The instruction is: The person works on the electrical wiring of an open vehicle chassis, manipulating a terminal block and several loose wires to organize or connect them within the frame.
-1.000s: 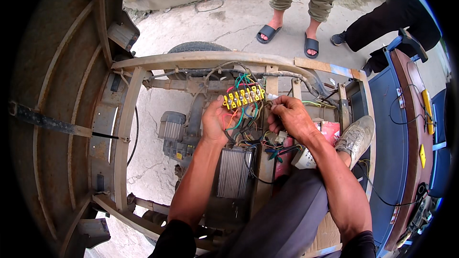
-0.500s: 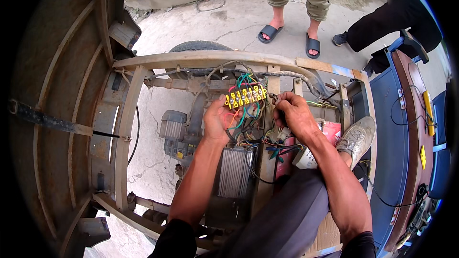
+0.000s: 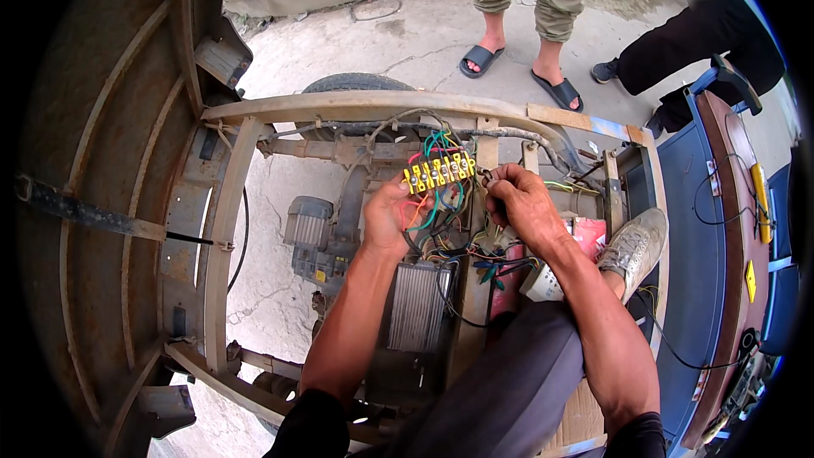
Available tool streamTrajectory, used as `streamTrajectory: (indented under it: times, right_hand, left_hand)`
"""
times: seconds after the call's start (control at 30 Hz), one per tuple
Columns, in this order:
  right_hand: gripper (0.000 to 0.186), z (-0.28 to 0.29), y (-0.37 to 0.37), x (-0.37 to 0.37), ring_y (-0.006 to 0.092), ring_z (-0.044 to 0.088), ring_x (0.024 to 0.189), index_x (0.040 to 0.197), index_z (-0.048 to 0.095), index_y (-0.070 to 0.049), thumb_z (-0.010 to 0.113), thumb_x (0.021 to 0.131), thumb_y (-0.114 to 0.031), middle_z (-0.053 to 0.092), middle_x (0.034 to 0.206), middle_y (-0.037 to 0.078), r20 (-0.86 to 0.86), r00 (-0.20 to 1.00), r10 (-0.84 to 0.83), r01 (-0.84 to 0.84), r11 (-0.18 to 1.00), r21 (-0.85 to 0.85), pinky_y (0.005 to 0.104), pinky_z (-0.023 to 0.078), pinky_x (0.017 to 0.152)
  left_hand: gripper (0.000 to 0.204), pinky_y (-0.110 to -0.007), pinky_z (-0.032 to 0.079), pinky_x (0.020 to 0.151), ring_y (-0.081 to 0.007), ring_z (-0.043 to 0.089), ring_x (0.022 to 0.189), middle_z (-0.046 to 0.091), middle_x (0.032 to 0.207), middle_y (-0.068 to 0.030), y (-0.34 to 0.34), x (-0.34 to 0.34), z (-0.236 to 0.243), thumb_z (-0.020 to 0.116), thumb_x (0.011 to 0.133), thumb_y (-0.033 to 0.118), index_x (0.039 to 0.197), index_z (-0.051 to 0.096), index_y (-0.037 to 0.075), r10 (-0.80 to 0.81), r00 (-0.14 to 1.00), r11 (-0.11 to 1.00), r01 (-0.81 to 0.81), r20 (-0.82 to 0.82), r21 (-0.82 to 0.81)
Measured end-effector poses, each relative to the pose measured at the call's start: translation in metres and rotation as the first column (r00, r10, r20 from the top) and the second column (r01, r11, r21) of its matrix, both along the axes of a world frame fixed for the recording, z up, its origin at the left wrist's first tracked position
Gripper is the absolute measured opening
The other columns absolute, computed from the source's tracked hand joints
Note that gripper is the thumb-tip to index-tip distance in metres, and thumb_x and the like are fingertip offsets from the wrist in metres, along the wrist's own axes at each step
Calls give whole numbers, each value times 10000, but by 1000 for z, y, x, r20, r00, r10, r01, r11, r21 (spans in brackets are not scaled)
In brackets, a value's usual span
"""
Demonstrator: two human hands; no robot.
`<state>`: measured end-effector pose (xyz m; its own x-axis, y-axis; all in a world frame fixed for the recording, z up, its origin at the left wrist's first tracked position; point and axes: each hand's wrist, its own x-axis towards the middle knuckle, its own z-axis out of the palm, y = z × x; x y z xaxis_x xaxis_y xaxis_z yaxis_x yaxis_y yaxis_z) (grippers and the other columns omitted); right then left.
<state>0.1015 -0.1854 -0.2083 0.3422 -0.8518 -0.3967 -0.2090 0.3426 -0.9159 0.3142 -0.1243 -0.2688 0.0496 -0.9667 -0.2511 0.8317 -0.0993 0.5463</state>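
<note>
A yellow terminal block [image 3: 440, 173] with a row of metal screws is held by my left hand [image 3: 386, 219], its thumb and fingers closed round the left end. Red, orange, green and blue wires [image 3: 434, 137] run to the block from above and below. Beside the block's right end, my right hand [image 3: 526, 203] has its thumb and fingertips pinched together. A small dark tip shows at that pinch, but the fingers hide what it belongs to. Below both hands lies a tangle of wires with blue connectors [image 3: 487, 273].
A rusty metal frame [image 3: 356, 108] surrounds the work. Inside are a finned metal box [image 3: 419, 305] and a motor [image 3: 310, 220]. My shoe [image 3: 634, 253] rests at the right. Beyond the frame stand people in sandals [image 3: 482, 60] and dark shoes. A brown-topped blue panel [image 3: 721, 288] holds a yellow-handled tool [image 3: 761, 191].
My left hand and the terminal block have shifted slightly right. My right hand stays pinched in nearly the same place. One sandalled foot of the person opposite has moved a little.
</note>
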Motion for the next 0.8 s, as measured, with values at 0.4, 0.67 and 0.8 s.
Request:
streamTrajectory:
  times: [0.4, 0.67, 0.8]
  right_hand:
    - [163, 8, 3, 2, 147, 553, 584, 933, 583, 18, 538, 921, -138, 609, 685, 75, 15, 1000, 5, -4, 998, -56, 307, 465, 569]
    - [185, 7, 3, 2, 145, 554, 577, 922, 595, 18, 535, 925, -157, 610, 674, 71, -12, 999, 45, -45, 997, -62, 314, 456, 566]
    - [189, 8, 3, 2, 144, 554, 576, 929, 605, 18, 536, 926, -158, 612, 673, 70, -11, 998, 54, -55, 997, -59, 315, 454, 565]
  left_hand:
    - [425, -304, 534, 752, -200, 622, 800, 668, 990, -125, 0, -1, -3, 522, 816, 96, 1202, 597, -65, 9, 998, 1000, -7, 68, -22]
    - [475, -313, 549, 767, -211, 638, 839, 671, 999, -122, 1, 4, -6, 520, 818, 209, 1219, 599, -33, -41, 999, 999, 41, 9, -14]
    - [461, -315, 534, 770, -212, 627, 823, 669, 985, -122, 0, 2, -4, 502, 828, 203, 1215, 601, -25, -30, 999, 1000, 30, 37, -3]
